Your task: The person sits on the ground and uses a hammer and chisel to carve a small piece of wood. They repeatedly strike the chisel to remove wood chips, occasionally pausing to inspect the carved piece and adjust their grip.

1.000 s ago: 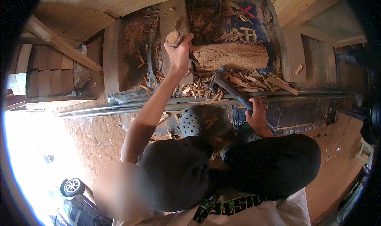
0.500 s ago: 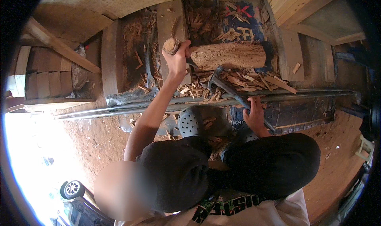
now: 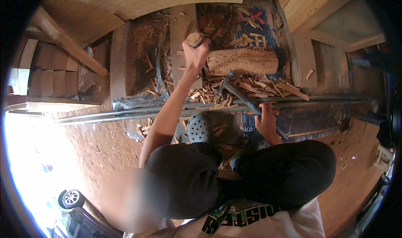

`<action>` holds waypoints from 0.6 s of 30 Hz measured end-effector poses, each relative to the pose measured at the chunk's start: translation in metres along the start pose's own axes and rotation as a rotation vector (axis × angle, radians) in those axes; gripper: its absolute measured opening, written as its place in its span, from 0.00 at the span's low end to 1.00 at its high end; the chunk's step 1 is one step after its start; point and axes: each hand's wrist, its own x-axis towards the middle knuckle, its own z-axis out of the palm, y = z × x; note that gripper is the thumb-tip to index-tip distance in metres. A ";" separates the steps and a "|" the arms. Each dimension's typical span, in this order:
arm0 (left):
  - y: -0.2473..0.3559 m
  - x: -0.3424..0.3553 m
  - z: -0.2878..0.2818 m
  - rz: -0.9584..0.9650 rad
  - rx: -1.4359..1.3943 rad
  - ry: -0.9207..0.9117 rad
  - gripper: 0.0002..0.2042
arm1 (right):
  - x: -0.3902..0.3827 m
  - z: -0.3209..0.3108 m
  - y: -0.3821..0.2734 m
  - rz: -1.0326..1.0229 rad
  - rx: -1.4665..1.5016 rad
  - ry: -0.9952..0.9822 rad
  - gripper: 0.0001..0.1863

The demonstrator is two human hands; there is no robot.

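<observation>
In my left hand point(image 3: 196, 55) is a short piece of wood with a pale round end point(image 3: 195, 39); my fingers are closed round it beside the log. The log point(image 3: 243, 61) lies on its side with a rough, chipped brown surface. My right hand point(image 3: 268, 123) is closed round the handle of a hammer-like tool point(image 3: 243, 98). Its dark, curved head rests among wood chips point(image 3: 255, 85) just in front of the log. How tightly the right fingers wrap the handle is partly hidden.
Long dark metal bars point(image 3: 180, 111) run crosswise between the log and my feet. A grey perforated clog point(image 3: 199, 127) shows on one foot. Wooden boards point(image 3: 182, 22) and a dark printed sheet point(image 3: 314, 121) lie around. A slanted beam point(image 3: 69, 41) stands at left.
My left hand has moved to the right and farther away with the piece of wood, close to the log's left end. My right hand and the tool are nearly still.
</observation>
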 end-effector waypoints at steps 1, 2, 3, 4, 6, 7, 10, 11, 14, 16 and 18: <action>0.000 0.007 0.004 -0.007 0.013 -0.032 0.07 | 0.000 0.000 0.000 0.010 0.035 -0.005 0.20; -0.001 0.012 0.007 -0.015 0.026 -0.065 0.07 | -0.001 0.000 0.001 0.009 -0.007 -0.009 0.20; 0.000 0.014 0.009 0.009 0.019 -0.101 0.07 | -0.001 0.000 0.001 0.007 -0.027 -0.016 0.20; 0.001 0.017 0.011 0.033 0.013 -0.137 0.07 | -0.001 0.000 0.001 0.015 -0.045 -0.023 0.21; 0.003 0.018 0.015 0.045 -0.015 -0.178 0.08 | 0.000 -0.001 0.000 -0.010 -0.038 -0.020 0.20; 0.004 0.018 0.018 0.056 -0.034 -0.205 0.07 | 0.001 -0.003 0.000 0.004 -0.028 -0.032 0.19; 0.004 0.020 0.025 0.080 0.084 -0.278 0.06 | 0.004 -0.011 -0.003 -0.011 -0.046 -0.065 0.20; 0.002 0.018 0.027 0.083 0.010 -0.294 0.06 | 0.004 -0.015 -0.003 -0.010 -0.037 -0.085 0.20; -0.008 0.018 0.031 0.205 0.164 -0.382 0.08 | 0.005 -0.031 -0.002 0.054 -0.034 -0.206 0.22; -0.015 0.019 0.039 0.230 0.188 -0.358 0.09 | 0.005 -0.039 0.000 0.016 -0.074 -0.261 0.24; -0.020 0.022 0.043 0.226 0.218 -0.371 0.10 | 0.003 -0.043 0.001 0.129 -0.026 -0.307 0.25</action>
